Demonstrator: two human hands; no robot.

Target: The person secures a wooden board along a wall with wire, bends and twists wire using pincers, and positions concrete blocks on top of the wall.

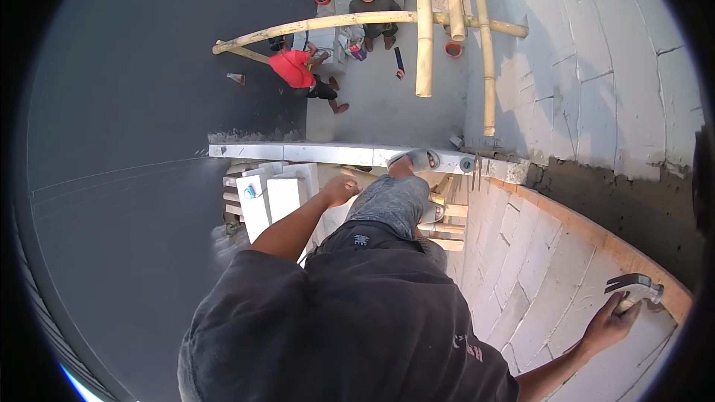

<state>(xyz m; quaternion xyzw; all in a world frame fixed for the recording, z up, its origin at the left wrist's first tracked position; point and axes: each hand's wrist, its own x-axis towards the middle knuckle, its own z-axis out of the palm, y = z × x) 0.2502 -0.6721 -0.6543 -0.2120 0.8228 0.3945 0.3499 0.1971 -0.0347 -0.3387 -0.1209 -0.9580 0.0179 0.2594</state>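
Observation:
My right hand [612,324] is wrapped round the handle of a claw hammer [637,281]. The hammer's dark metal head sits over a wooden board [581,227] that runs along the top edge of a white block wall [514,253]. My left hand [342,188] is beside my thigh, its fingers curled in and nothing visible in them. One of my feet, in a sandal [426,159], rests on the narrow top of a white block wall [328,153]; the other foot is lower, by wooden slats [447,228].
Below, a person in a red shirt [293,68] and a person in dark clothes [375,4] work beside stacked white blocks [325,39]. Bamboo poles [424,52] cross overhead of that floor. Blocks [287,197] stand left of my arm. A bucket [453,50] and handsaw [400,63] are on the floor.

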